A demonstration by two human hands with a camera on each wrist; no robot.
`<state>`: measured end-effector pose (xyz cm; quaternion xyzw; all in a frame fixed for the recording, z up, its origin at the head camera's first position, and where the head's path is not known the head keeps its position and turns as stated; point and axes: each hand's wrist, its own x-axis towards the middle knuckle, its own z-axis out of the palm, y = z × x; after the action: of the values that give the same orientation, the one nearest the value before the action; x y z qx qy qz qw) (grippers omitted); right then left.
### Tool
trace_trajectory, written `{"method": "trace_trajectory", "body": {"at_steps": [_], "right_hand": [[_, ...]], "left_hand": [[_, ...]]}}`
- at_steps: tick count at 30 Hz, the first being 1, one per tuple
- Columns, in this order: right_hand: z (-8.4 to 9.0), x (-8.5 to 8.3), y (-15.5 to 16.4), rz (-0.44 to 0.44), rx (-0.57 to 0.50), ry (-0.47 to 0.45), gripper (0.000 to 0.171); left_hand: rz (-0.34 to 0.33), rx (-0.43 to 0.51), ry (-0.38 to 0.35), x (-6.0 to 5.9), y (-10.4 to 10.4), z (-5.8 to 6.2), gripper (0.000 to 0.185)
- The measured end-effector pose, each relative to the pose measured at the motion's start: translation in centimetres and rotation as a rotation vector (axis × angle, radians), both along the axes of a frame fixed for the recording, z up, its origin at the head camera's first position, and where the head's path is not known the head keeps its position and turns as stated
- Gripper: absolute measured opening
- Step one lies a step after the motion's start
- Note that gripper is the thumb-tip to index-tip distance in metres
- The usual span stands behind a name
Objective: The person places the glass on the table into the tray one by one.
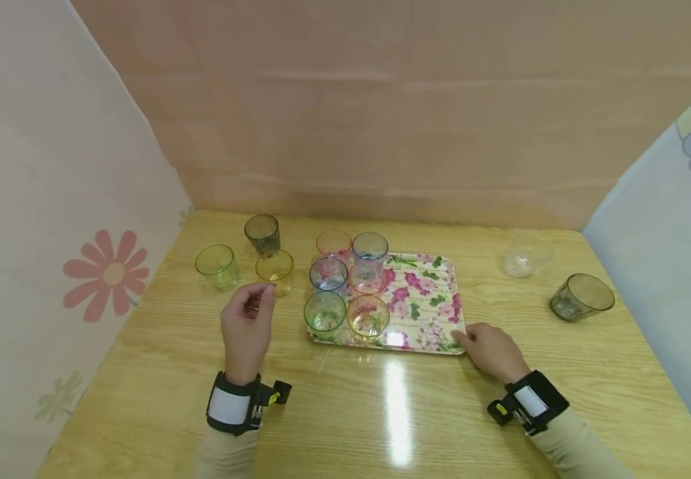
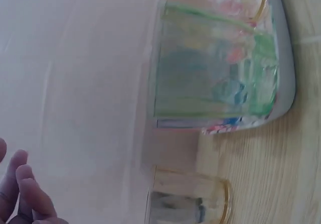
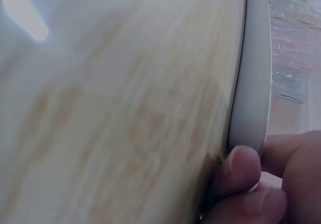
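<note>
Yellow cup [image 1: 275, 268] standing upright just beyond the left hand [image 1: 247, 330], off the left edge of the floral tray [image 1: 426, 299]. Fingertips hovering just short of its rim, loosely curled, thumb and forefinger close together, holding nothing; same seen from the left wrist view, with fingers [image 2: 22, 194] free in the air and the yellow cup [image 2: 193, 200] apart from them. Left hand clearly the nearer to it. No long axis to speak of: round tumbler, mouth up, slightly tapered.

Right hand [image 1: 492, 349] resting at the near right corner of the tray, thumb [image 3: 239, 170] pressed against the rim [image 3: 253, 83], other fingers hidden from clear view, so whether curled under the edge cannot be told.

On the left half of the tray, 6 clear tinted cups in 2 columns of 3: green cup [image 1: 324, 313] and amber cup [image 1: 367, 317] nearest, then blue and pink pairs behind. Left of the tray, beside the yellow cup: 1 light green cup [image 1: 217, 265] and 1 smoky grey cup [image 1: 262, 233]. Right of the tray, well apart: 1 colourless cup [image 1: 524, 254] and 1 tilted grey cup [image 1: 580, 297].

Cups thin, glossy, see-through plastic or glass. Tray smooth, rectangular with rounded corners, pink flower print. Table [image 1: 381, 412] light wood grain, shiny.
</note>
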<state>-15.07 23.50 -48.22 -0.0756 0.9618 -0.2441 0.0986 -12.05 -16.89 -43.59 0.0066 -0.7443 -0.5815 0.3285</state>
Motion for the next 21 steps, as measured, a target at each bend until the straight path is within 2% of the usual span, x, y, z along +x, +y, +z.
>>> {"method": "trace_trajectory", "body": {"at_steps": [3, 5, 8, 11, 14, 18, 21], "right_hand": [[0.0, 0.1, 0.1, -0.001, -0.006, 0.004, 0.048], [-0.1, 0.1, 0.1, -0.004, -0.008, 0.008, 0.048], [-0.1, 0.1, 0.1, -0.006, -0.009, 0.01, 0.048], [-0.1, 0.1, 0.1, -0.006, -0.01, 0.011, 0.048], [-0.1, 0.1, 0.0, -0.005, -0.012, 0.01, 0.047], [-0.1, 0.1, 0.0, -0.006, -0.013, 0.003, 0.047], [-0.1, 0.1, 0.0, -0.006, -0.013, 0.0, 0.047]], "left_hand": [[0.055, -0.003, 0.069, 0.0, -0.8, 0.3, 0.01], [0.089, 0.001, 0.106, 0.0, -1.4, 0.4, 0.017], [0.115, 0.039, 0.136, 0.1, -2.3, 0.3, 0.035], [0.113, 0.096, 0.115, 0.1, -3.2, -0.1, 0.06], [0.1, 0.17, 0.025, 0.1, -4.0, -0.8, 0.083], [0.077, 0.28, -0.189, 0.0, -4.7, -1.8, 0.108], [0.051, 0.311, -0.328, -0.2, -4.9, -2.6, 0.123]]}}
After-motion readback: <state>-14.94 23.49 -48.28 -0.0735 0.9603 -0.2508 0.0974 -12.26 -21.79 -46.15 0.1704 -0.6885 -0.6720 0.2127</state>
